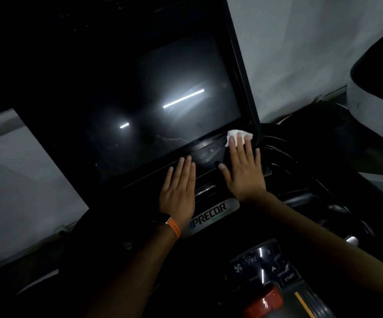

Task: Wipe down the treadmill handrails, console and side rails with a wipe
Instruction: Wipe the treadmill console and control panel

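White wipe (231, 134), soft, thin and light, is sitting bunched under the right hand (243, 173) fingertips. Its straight, slightly spread fingers (247, 149) are pressing the wipe onto the console (205, 154) ledge. The left hand (178, 189) is resting flat alongside, fingers together. The wipe is probably sliding easily on the glossy plastic, so pinning it under flat fingertips is looking safest.
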`<action>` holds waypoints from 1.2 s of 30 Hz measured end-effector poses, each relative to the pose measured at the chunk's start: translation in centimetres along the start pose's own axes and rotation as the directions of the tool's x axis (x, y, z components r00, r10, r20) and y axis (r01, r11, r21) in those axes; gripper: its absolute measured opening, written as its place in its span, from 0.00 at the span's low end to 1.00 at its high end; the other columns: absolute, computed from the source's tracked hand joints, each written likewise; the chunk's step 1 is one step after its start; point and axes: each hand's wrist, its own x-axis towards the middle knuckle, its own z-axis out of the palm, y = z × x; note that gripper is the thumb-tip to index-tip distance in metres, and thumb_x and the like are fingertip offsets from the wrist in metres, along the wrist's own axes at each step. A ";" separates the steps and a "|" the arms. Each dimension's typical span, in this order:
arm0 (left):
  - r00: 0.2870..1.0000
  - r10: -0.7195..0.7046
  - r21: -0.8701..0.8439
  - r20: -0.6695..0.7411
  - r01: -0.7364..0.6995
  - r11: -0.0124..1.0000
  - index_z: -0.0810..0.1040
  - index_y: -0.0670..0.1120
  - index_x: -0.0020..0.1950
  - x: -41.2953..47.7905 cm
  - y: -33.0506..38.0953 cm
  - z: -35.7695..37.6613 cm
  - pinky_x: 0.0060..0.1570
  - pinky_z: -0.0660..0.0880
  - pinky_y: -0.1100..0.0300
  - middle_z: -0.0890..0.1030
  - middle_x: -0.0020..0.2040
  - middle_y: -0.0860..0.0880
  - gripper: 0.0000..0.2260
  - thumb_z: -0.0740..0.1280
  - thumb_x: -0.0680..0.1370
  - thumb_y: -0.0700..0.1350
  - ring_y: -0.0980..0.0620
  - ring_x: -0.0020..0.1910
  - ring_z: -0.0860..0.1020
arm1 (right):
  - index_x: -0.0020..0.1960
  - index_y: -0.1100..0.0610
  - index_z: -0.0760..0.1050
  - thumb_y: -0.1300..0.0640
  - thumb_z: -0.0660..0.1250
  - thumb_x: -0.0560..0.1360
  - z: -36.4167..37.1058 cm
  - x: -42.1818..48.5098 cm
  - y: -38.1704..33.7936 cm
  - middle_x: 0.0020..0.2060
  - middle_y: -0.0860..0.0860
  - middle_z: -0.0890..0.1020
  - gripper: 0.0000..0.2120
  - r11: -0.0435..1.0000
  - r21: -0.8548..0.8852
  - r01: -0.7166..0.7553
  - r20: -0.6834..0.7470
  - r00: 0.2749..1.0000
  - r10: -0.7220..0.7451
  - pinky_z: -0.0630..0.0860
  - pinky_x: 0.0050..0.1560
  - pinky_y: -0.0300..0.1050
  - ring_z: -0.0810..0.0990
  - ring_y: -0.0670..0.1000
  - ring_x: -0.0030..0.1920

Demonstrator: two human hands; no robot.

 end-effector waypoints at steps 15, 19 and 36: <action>0.998 -0.063 0.025 0.021 0.062 0.998 0.56 0.40 0.83 1.0 3.7 0.9 0.80 0.52 0.46 0.54 0.84 0.42 0.34 0.66 0.80 0.43 0.44 0.83 0.53 | 0.86 0.57 0.49 0.38 0.47 0.85 -0.5 -2.4 4.5 0.85 0.55 0.48 0.35 0.961 -0.071 0.266 0.158 0.955 -0.252 0.53 0.82 0.65 0.44 0.56 0.85; 0.993 -0.103 -0.001 0.050 0.103 0.995 0.55 0.40 0.82 1.1 5.1 0.9 0.79 0.52 0.46 0.55 0.83 0.42 0.38 0.72 0.77 0.42 0.44 0.82 0.55 | 0.86 0.56 0.47 0.38 0.47 0.85 -1.9 -2.9 5.5 0.85 0.55 0.47 0.35 0.975 -0.007 0.224 0.154 0.963 -0.220 0.45 0.82 0.59 0.44 0.56 0.85; 0.880 -0.475 -0.061 -0.024 0.473 0.879 0.66 0.40 0.80 -11.6 1.4 -3.1 0.77 0.61 0.45 0.63 0.81 0.42 0.25 0.56 0.84 0.49 0.44 0.81 0.61 | 0.85 0.54 0.48 0.43 0.54 0.82 -1.7 -7.2 -5.0 0.84 0.57 0.56 0.35 0.749 0.235 0.620 0.187 0.727 -0.661 0.61 0.78 0.68 0.53 0.58 0.83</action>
